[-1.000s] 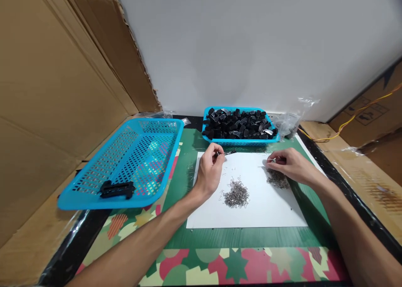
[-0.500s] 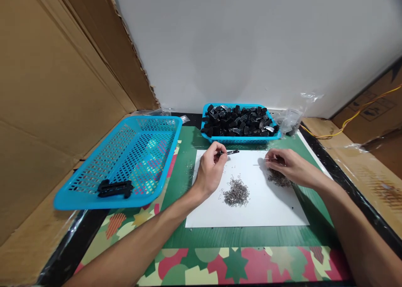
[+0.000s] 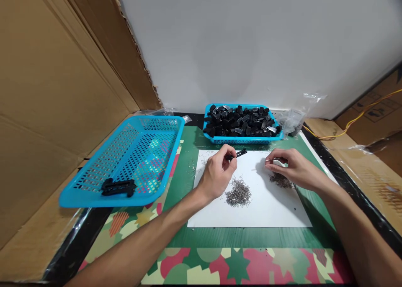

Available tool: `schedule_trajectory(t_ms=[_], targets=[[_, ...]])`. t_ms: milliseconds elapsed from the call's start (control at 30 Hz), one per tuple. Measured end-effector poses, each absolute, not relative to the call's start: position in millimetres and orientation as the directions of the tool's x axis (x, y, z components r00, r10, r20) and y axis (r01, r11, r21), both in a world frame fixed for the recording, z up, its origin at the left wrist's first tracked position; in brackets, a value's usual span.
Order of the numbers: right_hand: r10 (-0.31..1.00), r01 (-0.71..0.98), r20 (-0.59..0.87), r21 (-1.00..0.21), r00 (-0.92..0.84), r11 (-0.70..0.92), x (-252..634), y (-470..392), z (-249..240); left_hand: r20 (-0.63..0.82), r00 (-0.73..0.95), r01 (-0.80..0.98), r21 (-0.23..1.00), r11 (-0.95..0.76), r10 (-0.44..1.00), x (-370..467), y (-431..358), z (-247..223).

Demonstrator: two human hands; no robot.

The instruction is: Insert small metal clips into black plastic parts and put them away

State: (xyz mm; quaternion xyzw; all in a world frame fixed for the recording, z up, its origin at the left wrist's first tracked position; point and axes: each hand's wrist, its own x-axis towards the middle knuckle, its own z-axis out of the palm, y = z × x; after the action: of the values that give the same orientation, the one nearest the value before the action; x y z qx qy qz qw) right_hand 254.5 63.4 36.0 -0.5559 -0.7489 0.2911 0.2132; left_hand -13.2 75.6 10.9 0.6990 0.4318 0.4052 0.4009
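Observation:
My left hand (image 3: 217, 172) is closed around one end of a slim black plastic part (image 3: 241, 152), whose other end sticks out to the right above the white paper (image 3: 207, 211). Across from it, my right hand (image 3: 290, 165) pinches thin metal tweezers (image 3: 279, 159) that point left; whether anything sits in their tip is too small to tell. Just under the right hand lies a pile of small dark metal pieces (image 3: 281, 180). Between the hands and nearer to me is a heap of small bent wire springs (image 3: 238, 193).
A blue basket (image 3: 169, 165) on the left has a few black parts (image 3: 118, 188) at its near end. Behind the paper, another blue basket (image 3: 248, 140) is heaped with black plastic pieces (image 3: 241, 121). Clear plastic bags (image 3: 293, 119) stand beside it. Cardboard (image 3: 63, 90) walls the left side.
My left hand has shifted slightly right and down, and the black part in it has tilted upward. The right hand stays near the dark pile, with its tweezers drawn in slightly.

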Motion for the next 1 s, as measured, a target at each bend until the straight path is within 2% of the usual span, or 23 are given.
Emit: schedule_trajectory(t_ms=[367,700,867,1000], targets=[[0.963,0.783,-0.009,-0.584,-0.27,0.214,255.3,63.8,31.1,0.209,0.314,0.29,0.908,-0.303,0.926,-13.3,76.1,8.7],[0.954,0.782,-0.066,-0.59,-0.293,0.2,255.9,64.3,26.5,0.195,0.328,0.294,0.909,-0.295,0.924,-13.5,75.7,8.5],[0.945,0.747,-0.082,-0.636,-0.318,0.196,257.5,63.4,33.5,0.212,0.349,0.327,0.885,-0.331,0.913,-13.1,75.5,9.7],[0.938,0.654,-0.059,-0.732,-0.342,0.192,257.9,59.8,41.6,0.267,0.39,0.285,0.875,-0.391,0.881,-14.5,74.5,13.1]])
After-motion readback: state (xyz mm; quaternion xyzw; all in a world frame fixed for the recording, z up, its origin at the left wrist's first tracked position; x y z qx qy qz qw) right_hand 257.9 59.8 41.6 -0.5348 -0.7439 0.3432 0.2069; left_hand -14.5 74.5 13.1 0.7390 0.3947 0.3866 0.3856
